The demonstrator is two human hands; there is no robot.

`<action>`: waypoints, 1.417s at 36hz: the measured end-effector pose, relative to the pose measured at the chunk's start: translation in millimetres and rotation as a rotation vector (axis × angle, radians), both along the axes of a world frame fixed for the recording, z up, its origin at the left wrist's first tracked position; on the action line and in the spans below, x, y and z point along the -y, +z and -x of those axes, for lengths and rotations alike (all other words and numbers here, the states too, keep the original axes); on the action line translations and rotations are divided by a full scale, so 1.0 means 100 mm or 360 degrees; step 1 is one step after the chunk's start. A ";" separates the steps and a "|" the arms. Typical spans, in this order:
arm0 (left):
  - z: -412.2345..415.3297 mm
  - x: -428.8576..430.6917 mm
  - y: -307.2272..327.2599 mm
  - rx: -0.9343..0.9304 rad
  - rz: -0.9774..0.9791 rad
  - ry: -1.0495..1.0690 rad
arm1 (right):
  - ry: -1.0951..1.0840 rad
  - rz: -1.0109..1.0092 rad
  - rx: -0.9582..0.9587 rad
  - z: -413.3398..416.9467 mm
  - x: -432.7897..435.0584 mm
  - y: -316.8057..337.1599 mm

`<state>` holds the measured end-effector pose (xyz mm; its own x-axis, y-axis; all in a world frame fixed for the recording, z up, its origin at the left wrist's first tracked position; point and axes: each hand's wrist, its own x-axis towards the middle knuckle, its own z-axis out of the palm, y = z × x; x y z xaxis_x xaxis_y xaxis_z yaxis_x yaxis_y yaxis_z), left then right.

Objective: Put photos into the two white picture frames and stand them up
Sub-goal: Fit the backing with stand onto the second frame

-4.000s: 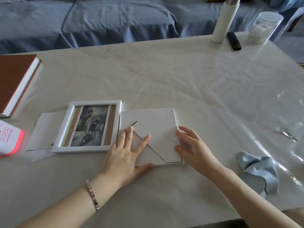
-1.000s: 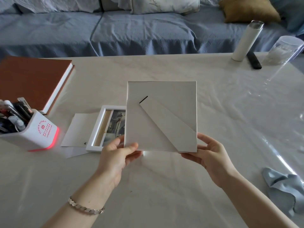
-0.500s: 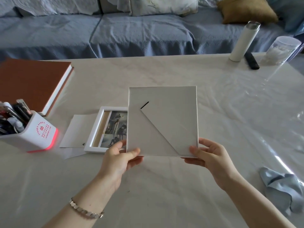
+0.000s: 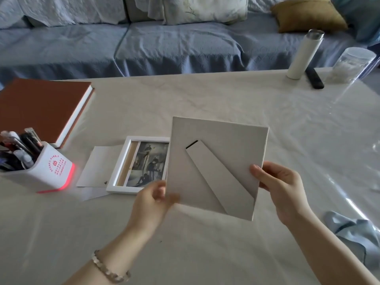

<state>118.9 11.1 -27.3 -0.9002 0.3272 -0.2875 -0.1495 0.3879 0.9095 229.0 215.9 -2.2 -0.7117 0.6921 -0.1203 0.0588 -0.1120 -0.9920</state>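
While my left hand (image 4: 153, 199) and right hand (image 4: 281, 188) grip the second frame (image 4: 218, 161) above the table (image 4: 205, 95), stand (image 4: 220, 179) folded flat, I judge neither frame stood up; the first frame (image 4: 123, 167) lies flat, photo showing.

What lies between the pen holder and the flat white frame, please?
White paper sheets lie there, reaching the left edge of the white frame; the head view shows it.

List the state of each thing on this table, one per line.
held frame: off the table, tilted, back facing camera.
other frame: lying flat, photo showing.
left hand: pinches held frame.
right hand: grips held frame.
book: closed, flat.
bottle: upright.
pen holder: upright, glowing red.
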 end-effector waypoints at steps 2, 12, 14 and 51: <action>0.00 -0.03 0.08 -0.0485 0.0151 0.0012 | -0.0025 -0.0228 -0.0007 -0.03 -0.02 0.00; 0.05 -0.52 0.71 -0.1758 -0.0047 -0.0640 | 0.0237 -0.1001 -0.0048 -0.10 0.08 0.19; 0.02 -0.62 0.76 -0.1677 -0.0074 -0.0695 | 0.0261 -0.1050 -0.0075 -0.11 0.09 0.19; 0.16 -0.43 0.66 -0.0663 0.0272 -0.0640 | -0.0077 0.0058 -0.0159 -0.16 -0.06 0.18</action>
